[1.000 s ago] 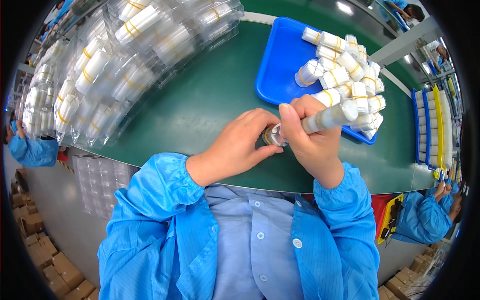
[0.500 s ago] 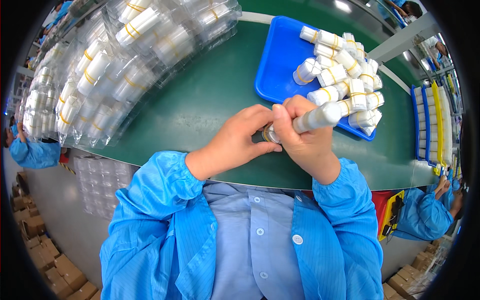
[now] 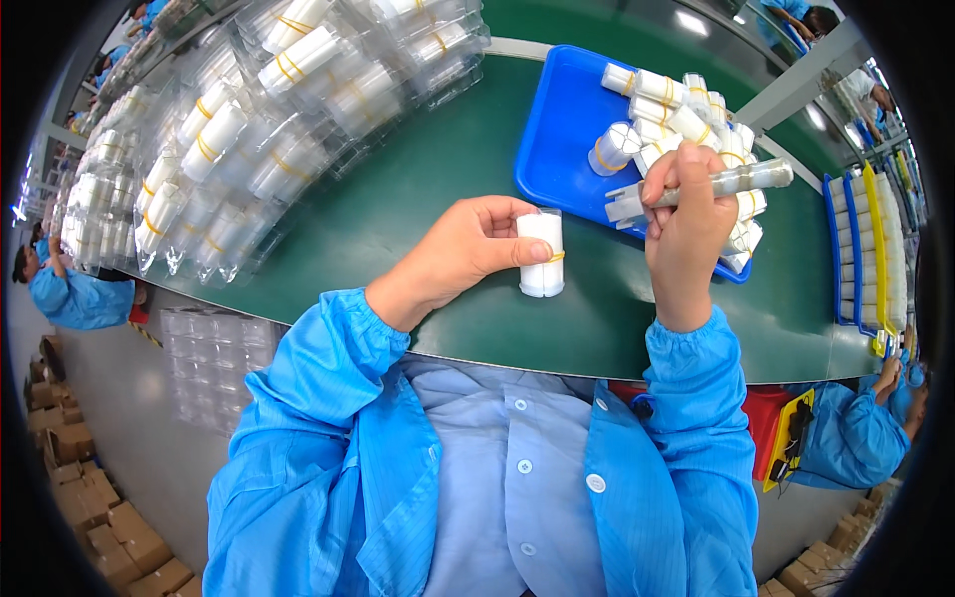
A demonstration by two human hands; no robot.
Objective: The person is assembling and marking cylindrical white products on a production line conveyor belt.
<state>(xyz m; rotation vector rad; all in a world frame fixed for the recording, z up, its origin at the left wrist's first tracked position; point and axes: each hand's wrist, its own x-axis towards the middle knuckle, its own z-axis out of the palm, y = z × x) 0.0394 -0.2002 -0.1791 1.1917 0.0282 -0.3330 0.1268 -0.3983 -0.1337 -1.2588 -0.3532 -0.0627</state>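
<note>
The person in the blue smock sits at a green conveyor belt [image 3: 398, 199], both forearms reaching out over it from the near edge. The left hand [image 3: 477, 249] is curled around a short white roll [image 3: 542, 254] bound with a yellow band, thumb on its near side and fingers wrapped across its left side, holding it upright just above the belt, in the middle of the scene. The right hand [image 3: 686, 224] is closed in a fist around a long clear tube [image 3: 711, 187], which lies nearly level and pokes out to the right and a little to the left of the fingers; it is raised above the near edge of a blue tray [image 3: 562, 139]. The two hands are apart, the roll to the left of the tube and slightly nearer. In the tray, on its right half, sits a heap of white rolls [image 3: 667, 99] of the same kind, each with a yellow band, some upright and some tipped over. On the far left of the belt lie clear plastic blister trays [image 3: 249, 129], each pocket filled with a white banded roll, spread in an arc toward the left edge. At the right, past the tray, a blue and yellow rack [image 3: 860, 239] stands along the belt, and another worker's sleeve [image 3: 846, 438] shows low on the right.
</note>
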